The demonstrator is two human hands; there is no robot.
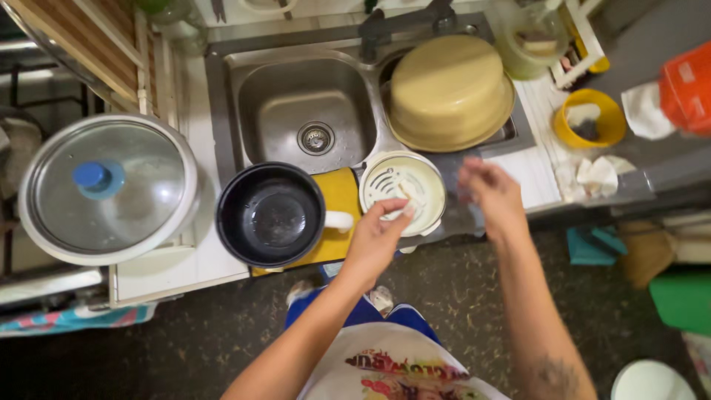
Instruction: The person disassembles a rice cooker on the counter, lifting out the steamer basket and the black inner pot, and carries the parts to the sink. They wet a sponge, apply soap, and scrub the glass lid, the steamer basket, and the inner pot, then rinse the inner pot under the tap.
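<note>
At the far left we see a large metal pot [44, 222] covered by a glass lid [111, 189] with a blue knob [92, 175], sitting on a white surface beside the stove. Behind it a wooden slatted rack [81, 37] leans along the counter edge. Next to the right comes a black non-stick pan [270, 213], empty, resting on a yellow cutting board [341, 189] at the front edge of the counter, its pale handle [339, 220] pointing right. Behind the pan lies the steel sink basin [307, 111] with its round drain [315, 138].

Our left hand [376, 235] reaches up from below and its fingertips [404, 210] pinch the near edge of a white round slotted insert [402, 189], which sits on the sink rim just right of the pan; the grip is closed on that edge. The pan's handle lies just beside this hand, between it and the pan.

Behind the insert an upturned beige basin [450, 89] fills the right-hand sink compartment under the dark faucet [385, 26]. Our right hand [492, 196] hovers just right of the insert, over the counter edge; it is blurred, with fingers loosely curled, and we cannot tell whether it holds anything.

Further right stand a clear plastic jug [527, 41], a yellow cup [590, 118], crumpled white cloths [596, 176] and an orange container [687, 85]. On the dark floor at right lie a teal object [592, 246] and a green box [683, 300].
</note>
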